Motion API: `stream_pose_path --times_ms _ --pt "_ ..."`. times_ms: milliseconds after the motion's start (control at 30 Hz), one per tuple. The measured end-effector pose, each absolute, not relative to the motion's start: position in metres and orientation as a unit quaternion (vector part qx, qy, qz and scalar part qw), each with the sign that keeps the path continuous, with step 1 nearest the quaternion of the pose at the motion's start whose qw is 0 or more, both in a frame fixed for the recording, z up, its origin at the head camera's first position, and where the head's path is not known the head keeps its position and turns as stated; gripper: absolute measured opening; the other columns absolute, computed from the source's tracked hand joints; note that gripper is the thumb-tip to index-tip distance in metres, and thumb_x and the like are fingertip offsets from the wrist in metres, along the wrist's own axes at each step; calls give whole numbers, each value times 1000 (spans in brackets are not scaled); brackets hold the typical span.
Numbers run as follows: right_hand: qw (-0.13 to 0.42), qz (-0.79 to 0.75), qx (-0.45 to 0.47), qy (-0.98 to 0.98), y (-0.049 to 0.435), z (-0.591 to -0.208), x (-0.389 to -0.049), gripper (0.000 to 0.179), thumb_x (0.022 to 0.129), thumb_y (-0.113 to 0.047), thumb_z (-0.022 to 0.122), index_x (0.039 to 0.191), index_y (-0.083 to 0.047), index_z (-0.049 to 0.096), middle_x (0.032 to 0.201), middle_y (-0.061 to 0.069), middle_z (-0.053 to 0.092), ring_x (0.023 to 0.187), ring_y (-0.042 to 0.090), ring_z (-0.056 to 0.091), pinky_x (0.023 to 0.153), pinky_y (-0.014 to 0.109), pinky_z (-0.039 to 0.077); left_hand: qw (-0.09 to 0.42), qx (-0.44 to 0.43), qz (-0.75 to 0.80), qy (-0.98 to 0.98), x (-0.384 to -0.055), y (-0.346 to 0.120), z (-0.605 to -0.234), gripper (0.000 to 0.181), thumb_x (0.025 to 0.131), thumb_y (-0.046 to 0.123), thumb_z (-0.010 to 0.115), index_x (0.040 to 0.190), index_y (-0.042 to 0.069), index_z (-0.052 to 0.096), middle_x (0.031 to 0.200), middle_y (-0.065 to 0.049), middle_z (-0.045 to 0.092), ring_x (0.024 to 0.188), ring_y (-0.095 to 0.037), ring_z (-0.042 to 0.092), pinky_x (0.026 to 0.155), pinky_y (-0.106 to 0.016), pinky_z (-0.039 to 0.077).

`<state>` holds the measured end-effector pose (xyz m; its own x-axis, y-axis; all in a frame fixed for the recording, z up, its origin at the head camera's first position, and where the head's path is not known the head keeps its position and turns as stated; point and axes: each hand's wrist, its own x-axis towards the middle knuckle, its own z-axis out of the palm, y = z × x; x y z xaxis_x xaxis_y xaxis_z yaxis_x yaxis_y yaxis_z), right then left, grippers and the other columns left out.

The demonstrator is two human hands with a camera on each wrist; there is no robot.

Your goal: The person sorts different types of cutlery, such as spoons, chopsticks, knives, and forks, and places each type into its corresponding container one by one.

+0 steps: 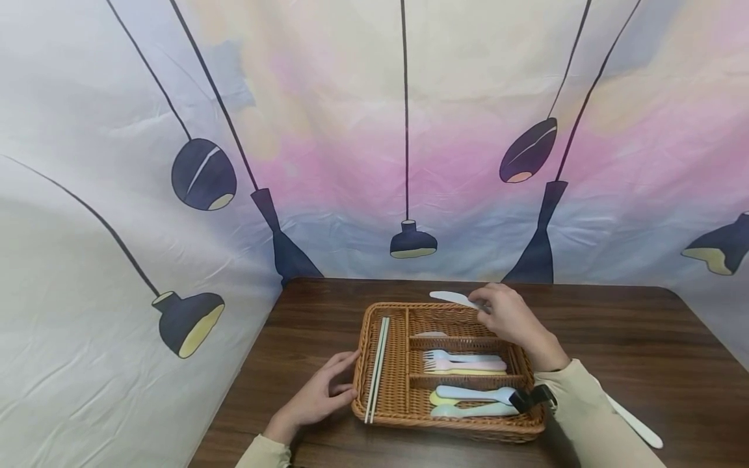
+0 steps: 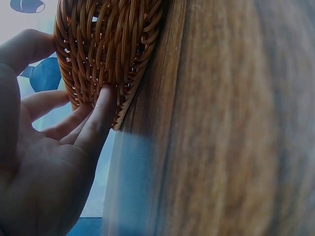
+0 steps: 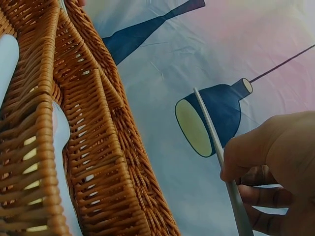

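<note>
My right hand [image 1: 508, 315] pinches a pale plastic knife [image 1: 449, 297] above the back edge of a wicker basket [image 1: 407, 364]. In the right wrist view the knife [image 3: 210, 125] slants up from between thumb and fingers. With its fingers against the basket's outer left wall [image 2: 106, 44], my left hand [image 1: 318, 396] rests at that side. A pair of chopsticks [image 1: 377, 370] lies in the long left compartment. Several forks [image 1: 465, 363] fill the middle compartment on the right, and several spoons [image 1: 475, 394] the front one. Part of a pale utensil [image 1: 432, 334] shows in the back compartment.
Under the basket is a dark wooden table [image 1: 603, 331]. A white utensil [image 1: 638, 424] lies on it to the right, partly hidden by my right sleeve [image 1: 591, 409]. Behind the table hangs a cloth [image 1: 351, 130] printed with lamps.
</note>
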<state>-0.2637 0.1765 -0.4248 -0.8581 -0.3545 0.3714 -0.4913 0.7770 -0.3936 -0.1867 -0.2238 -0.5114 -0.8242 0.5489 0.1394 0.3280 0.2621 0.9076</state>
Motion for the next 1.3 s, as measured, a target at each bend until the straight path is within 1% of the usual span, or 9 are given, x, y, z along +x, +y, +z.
stream_pose_path --times_ms 300,567,800,1100,1300 --pt "132 246 234 -931 168 -425 -265 25 84 -1 66 109 -7 72 99 6 67 85 22 61 68 39 55 103 276 539 789 -188 -225 -513 70 94 15 66 153 7 30 148 -19 31 136 -40 34 100 -29 52" --pt "129 240 253 -928 162 -426 -267 24 84 0 66 106 -8 72 98 6 66 85 22 60 68 40 55 101 279 538 789 -187 -225 -514 70 94 15 65 153 6 29 148 -19 32 135 -41 35 100 -29 52" --pt "121 240 262 -927 159 -430 -267 23 84 -2 68 105 -10 73 99 4 66 90 23 59 70 40 54 101 282 545 783 -186 -222 -510 69 94 14 65 153 4 29 148 -20 31 134 -41 35 100 -28 52" --pt "116 230 261 -930 159 -433 -267 24 84 -3 68 107 -10 73 101 5 66 91 24 60 70 40 54 101 280 541 786 -187 -223 -509 70 94 15 66 153 3 29 148 -20 30 135 -41 35 100 -29 52" --pt "113 227 245 -936 159 -435 -266 26 85 -4 67 110 -9 72 108 9 65 102 31 60 75 46 53 100 279 543 786 -186 -223 -510 71 93 14 66 153 4 29 148 -20 30 135 -40 35 100 -29 52"
